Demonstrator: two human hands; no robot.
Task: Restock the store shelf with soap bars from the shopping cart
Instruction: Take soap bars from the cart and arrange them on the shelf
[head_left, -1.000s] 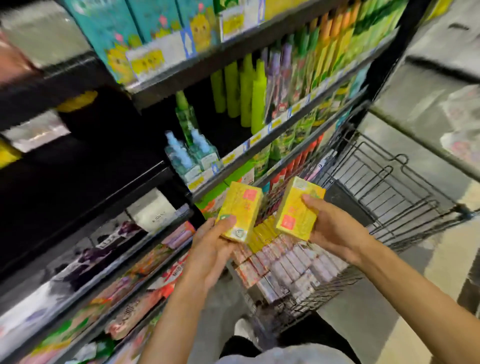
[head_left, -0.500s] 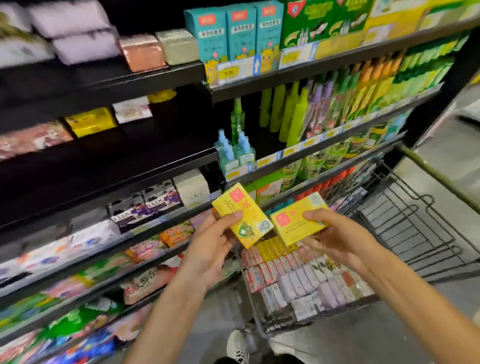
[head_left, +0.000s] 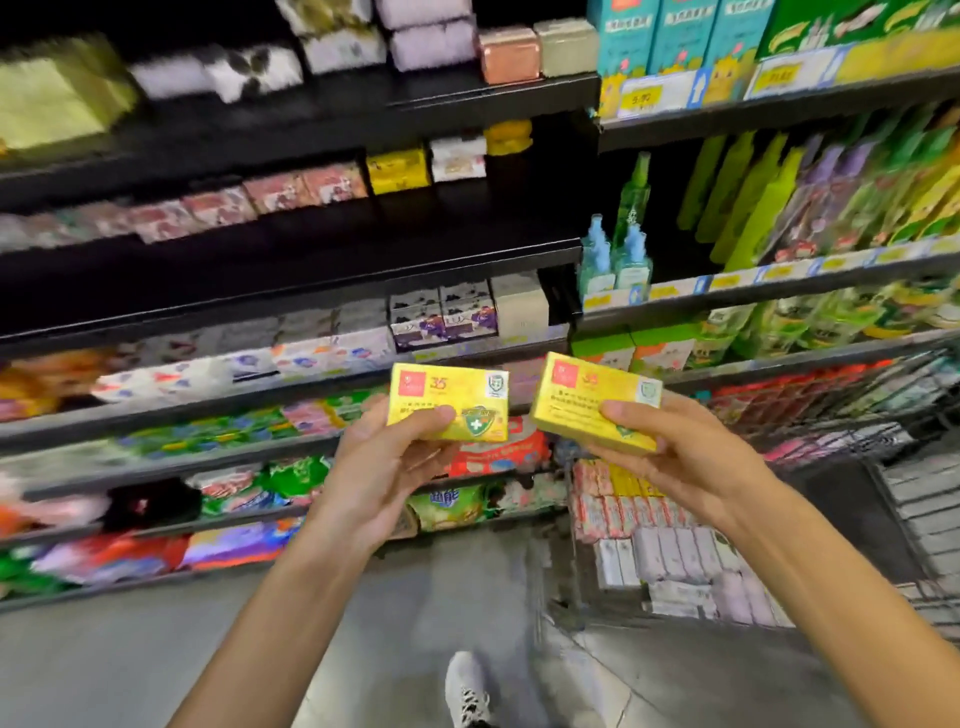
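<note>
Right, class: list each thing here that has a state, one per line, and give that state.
Left hand: grips left box.
Right hand: grips right box.
Left box: held up, sealed, front toward camera.
Right box: held up, sealed, tilted.
Cart: part-filled with soap bars.
Dark shelf: wide bare gaps.

At your two o'clock, green and blue spray bottles (head_left: 621, 249) stand upright on a ledge, with green and purple pouches (head_left: 810, 197) just right of them. Teal cartons (head_left: 680, 36) sit at one o'clock. A white sneaker (head_left: 467, 688) shows at six o'clock on grey floor (head_left: 130, 660).
</note>
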